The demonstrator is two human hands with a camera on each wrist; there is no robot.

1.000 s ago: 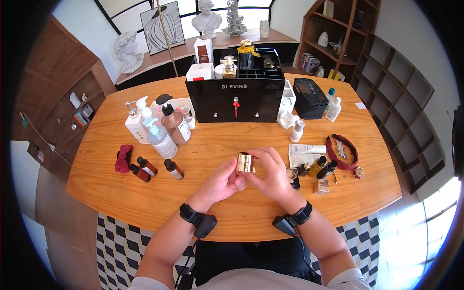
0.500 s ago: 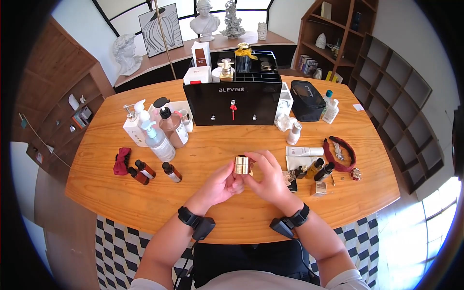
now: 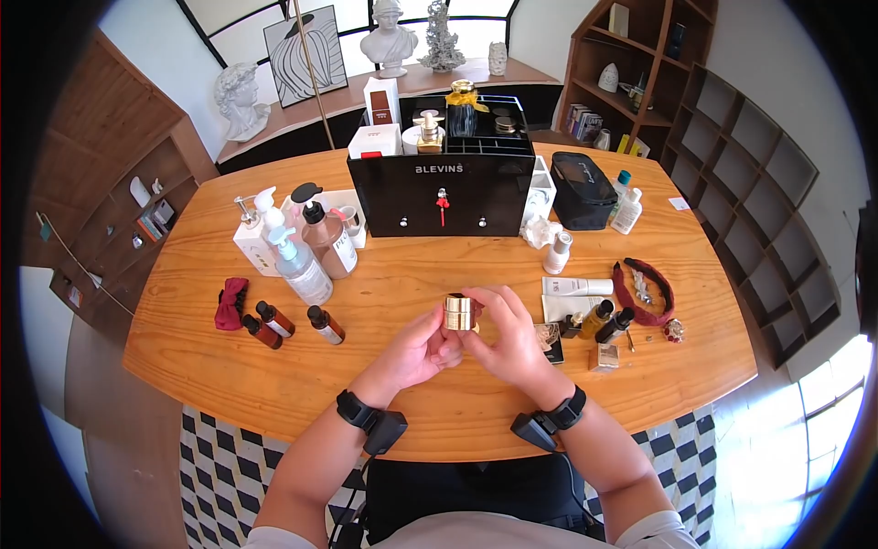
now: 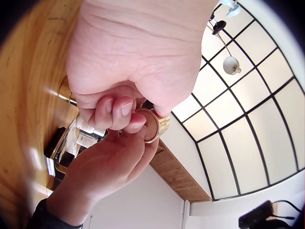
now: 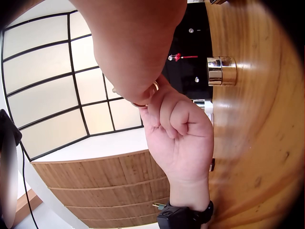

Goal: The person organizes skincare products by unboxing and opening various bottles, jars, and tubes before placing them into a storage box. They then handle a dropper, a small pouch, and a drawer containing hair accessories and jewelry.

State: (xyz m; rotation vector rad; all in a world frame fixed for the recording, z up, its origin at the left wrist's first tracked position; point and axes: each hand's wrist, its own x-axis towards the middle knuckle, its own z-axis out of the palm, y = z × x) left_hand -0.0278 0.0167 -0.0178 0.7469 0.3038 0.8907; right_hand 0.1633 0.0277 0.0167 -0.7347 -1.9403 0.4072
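Observation:
A small gold jar [image 3: 458, 313] is held between the two hands above the middle of the wooden table. The left hand [image 3: 417, 350] grips its left side, fingers curled; the right hand [image 3: 508, 341] pinches it from the right. In the left wrist view, the round end of the jar [image 4: 151, 126] faces the camera, touched by fingertips of the right hand [image 4: 107, 164]. From the right wrist, only a gold rim [image 5: 156, 87] shows beside the left hand [image 5: 180, 129]. A second gold container [image 5: 222, 71] stands on the table, mostly hidden by the hands in the head view.
Behind the hands stands a black organizer [image 3: 443, 201]. Pump bottles [image 3: 302, 273] and small dark bottles [image 3: 326, 325] are on the left. To the right lie tubes [image 3: 578, 287], a headband [image 3: 657, 316], small bottles [image 3: 618, 324] and a small box [image 3: 604, 358].
The head view has shifted slightly, moving the whole scene a little within it. Both hands keep their hold on the gold jar, with little visible movement.

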